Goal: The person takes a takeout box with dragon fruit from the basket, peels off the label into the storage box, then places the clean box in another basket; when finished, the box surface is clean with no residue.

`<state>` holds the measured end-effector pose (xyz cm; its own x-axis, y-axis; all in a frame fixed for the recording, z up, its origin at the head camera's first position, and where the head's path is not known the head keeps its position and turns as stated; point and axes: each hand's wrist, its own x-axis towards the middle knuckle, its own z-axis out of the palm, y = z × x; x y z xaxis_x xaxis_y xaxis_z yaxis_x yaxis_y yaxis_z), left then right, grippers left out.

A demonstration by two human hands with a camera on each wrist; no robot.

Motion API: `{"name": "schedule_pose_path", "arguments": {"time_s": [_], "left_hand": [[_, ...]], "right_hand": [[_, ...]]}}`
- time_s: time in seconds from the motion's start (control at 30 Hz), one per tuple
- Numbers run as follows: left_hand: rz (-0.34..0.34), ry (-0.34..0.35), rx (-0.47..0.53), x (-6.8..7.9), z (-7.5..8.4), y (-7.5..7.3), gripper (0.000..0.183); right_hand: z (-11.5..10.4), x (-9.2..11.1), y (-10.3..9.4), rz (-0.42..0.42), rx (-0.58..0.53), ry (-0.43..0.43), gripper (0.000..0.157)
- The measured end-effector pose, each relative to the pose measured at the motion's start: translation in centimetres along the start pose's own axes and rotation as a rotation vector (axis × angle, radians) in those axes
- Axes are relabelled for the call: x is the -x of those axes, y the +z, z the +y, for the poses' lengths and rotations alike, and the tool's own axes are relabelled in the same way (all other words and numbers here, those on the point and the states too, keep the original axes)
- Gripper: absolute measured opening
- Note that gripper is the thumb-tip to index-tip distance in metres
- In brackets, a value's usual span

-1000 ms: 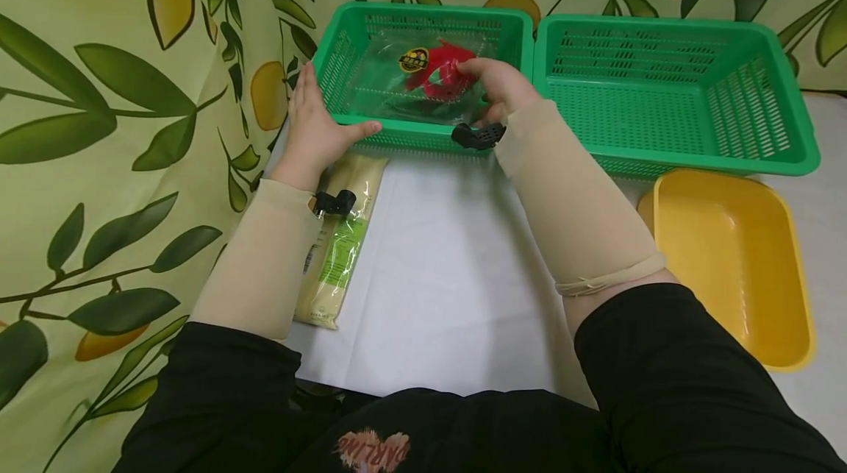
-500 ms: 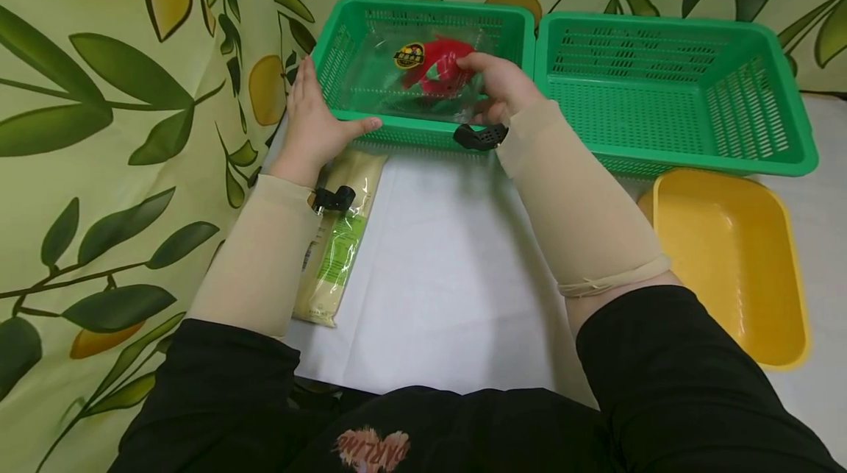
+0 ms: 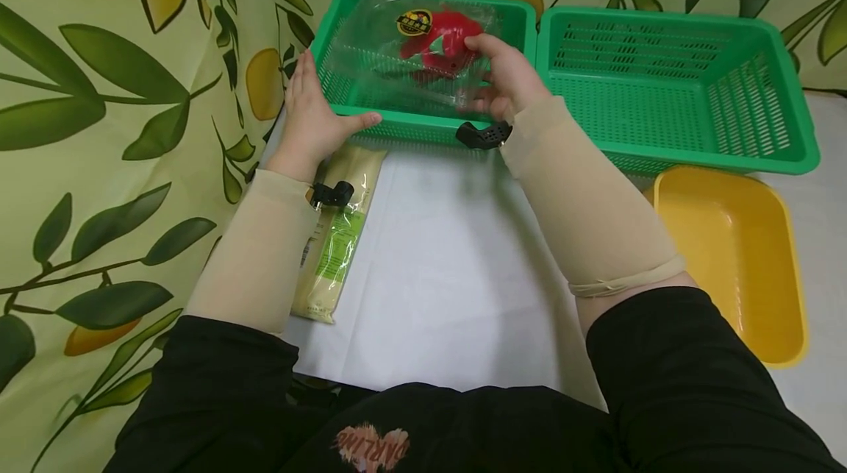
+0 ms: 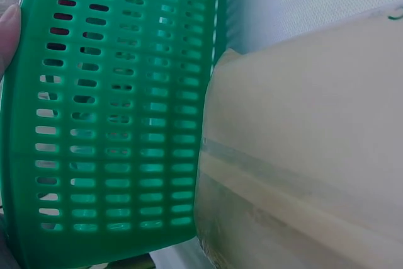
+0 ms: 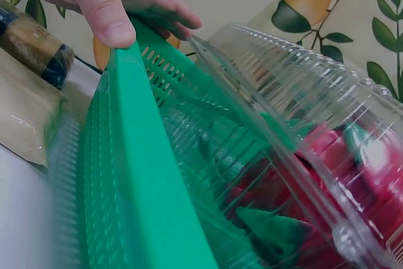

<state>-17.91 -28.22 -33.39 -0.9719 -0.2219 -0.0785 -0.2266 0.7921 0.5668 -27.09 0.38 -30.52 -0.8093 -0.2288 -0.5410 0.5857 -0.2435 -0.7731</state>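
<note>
A clear plastic clamshell box point(image 3: 380, 35) with a black-and-yellow sticker is tilted inside the left green basket point(image 3: 423, 123), its far edge reaching the back rim. Within it is a red fruit with green tips point(image 5: 327, 155), which looks like a dragon fruit. My right hand point(image 3: 506, 76) grips the box's right end, thumb on top and fingers lower at the side. With fingers straight and thumb spread, my left hand point(image 3: 311, 112) rests on the basket's near-left corner. The right wrist view shows the left thumb point(image 5: 110, 20) lying on the rim.
A long beige plastic pack with a green label point(image 3: 340, 245) lies below the left hand, close to the basket wall. A second green basket point(image 3: 668, 116) adjoins on the right. The yellow tub point(image 3: 728, 260) stands in front of it. Patterned cloth hangs behind and at left.
My right hand has moved up slightly, and the clamshell box has risen and tilted, its far edge now up at the basket's back rim. The left hand has stayed on the corner.
</note>
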Motion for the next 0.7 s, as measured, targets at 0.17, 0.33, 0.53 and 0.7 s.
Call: {"name": "schedule_pose_path", "arguments": {"time_s": [0.17, 0.33, 0.53, 0.7], "left_hand": [[-0.003, -0.003, -0.001, 0.0, 0.1, -0.1, 0.147], [-0.001, -0.005, -0.003, 0.1, 0.1, 0.0, 0.147], [-0.006, -0.006, -0.009, 0.0, 0.1, 0.0, 0.146], [0.002, -0.001, -0.016, 0.0, 0.2, 0.1, 0.146]], "right_hand": [[0.0, 0.4, -0.1, -0.021, 0.002, -0.021, 0.055], [0.0, 0.6, -0.1, -0.028, 0.006, -0.033, 0.052], [-0.1, 0.9, 0.1, -0.033, -0.006, -0.047, 0.044], [-0.3, 1.1, 0.2, -0.046, -0.032, -0.060, 0.040]]}}
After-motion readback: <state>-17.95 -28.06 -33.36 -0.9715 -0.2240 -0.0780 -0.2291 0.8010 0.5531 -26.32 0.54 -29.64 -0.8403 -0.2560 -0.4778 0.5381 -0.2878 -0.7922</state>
